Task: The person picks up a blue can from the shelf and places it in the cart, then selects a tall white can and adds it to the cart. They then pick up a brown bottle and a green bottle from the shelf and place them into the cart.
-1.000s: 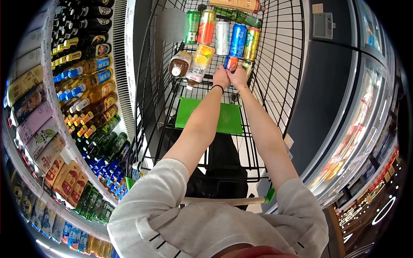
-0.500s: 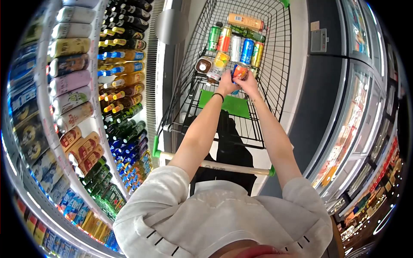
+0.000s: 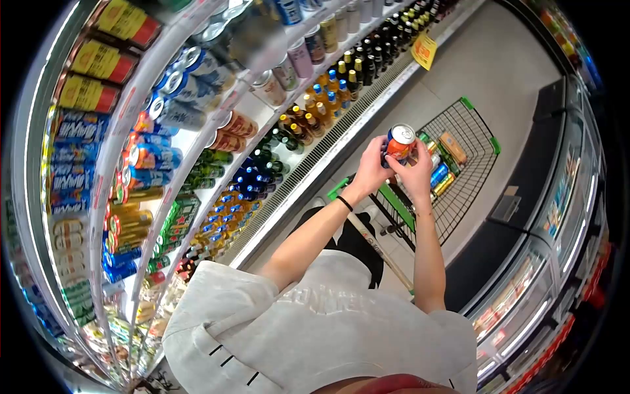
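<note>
An orange and dark blue drink can [image 3: 399, 143] is held upright between my two hands, its silver top facing me. My left hand [image 3: 373, 165] wraps the can's left side, a dark band round the wrist. On the other side, my right hand [image 3: 416, 173] grips it with the thumb across the front. Beyond and below the hands stands a black wire shopping cart [image 3: 474, 172] with green corners. Inside the cart lie several cans and bottles, among them a blue can [image 3: 439, 175], a golden can [image 3: 445, 184] and an orange-brown bottle [image 3: 453, 148]; my right hand hides part of the load.
Stocked drink shelves [image 3: 230, 105] run along my left, with bottles [image 3: 252, 177] and cans [image 3: 141, 157] in rows. A yellow price tag [image 3: 424, 51] juts over the aisle. Dark-based freezer cabinets [image 3: 505, 253] line the right. The cart's handlebar [image 3: 387, 259] crosses before my body.
My hands have lifted the can up out of the cart, nearer to me. My view has turned left toward the shelves, and the cart now appears further right and angled.
</note>
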A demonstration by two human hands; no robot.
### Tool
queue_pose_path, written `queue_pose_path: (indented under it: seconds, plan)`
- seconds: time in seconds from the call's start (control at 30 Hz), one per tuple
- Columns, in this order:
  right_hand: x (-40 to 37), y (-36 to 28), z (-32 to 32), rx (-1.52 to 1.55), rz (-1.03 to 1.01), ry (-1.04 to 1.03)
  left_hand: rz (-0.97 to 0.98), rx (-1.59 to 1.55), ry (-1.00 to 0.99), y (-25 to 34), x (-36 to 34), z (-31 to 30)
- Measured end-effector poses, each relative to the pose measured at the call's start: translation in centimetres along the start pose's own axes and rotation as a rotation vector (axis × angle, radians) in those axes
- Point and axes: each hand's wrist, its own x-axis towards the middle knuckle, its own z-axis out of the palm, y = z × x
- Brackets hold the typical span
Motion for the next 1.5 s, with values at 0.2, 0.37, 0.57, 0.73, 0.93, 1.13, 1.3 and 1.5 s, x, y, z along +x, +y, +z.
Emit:
queue_pose_path:
  seconds: [0.2, 0.37, 0.57, 0.73, 0.93, 1.13, 1.3, 1.5]
  plan:
    - [1.9, -10.3, 12.7, -0.007, -0.244, -0.27, 0.103, 0.139, 0.395, 4.7, -2.0, -14.4]
    - [0.9, -16.7, 23.6, 0.112, -0.402, -0.49, 0.089, 0.423, 0.756, 5.5, -5.3, -24.8]
    - [-1.9, -21.4, 34.2, 0.168, -0.652, -0.618, 0.185, 0.436, 1.074, 7.5, -9.1, -33.5]
    - [-3.1, -23.8, 39.0, 0.124, -0.786, -0.563, 0.155, 0.633, 1.223, 8.3, -10.7, -37.6]
    - [-3.6, -24.4, 42.6, 0.115, -0.856, -0.482, 0.207, 0.584, 1.239, 8.1, -10.7, -39.4]
    - [-2.4, -23.9, 44.8, -0.004, -0.937, -0.34, 0.267, 0.562, 1.197, 7.0, -10.1, -39.9]
    - [-1.9, -23.6, 46.1, -0.066, -0.907, -0.272, 0.26, 0.594, 1.152, 5.9, -9.3, -39.9]
    - [-2.0, -23.5, 47.0, -0.119, -0.833, -0.297, 0.225, 0.578, 1.123, 5.4, -9.2, -40.2]
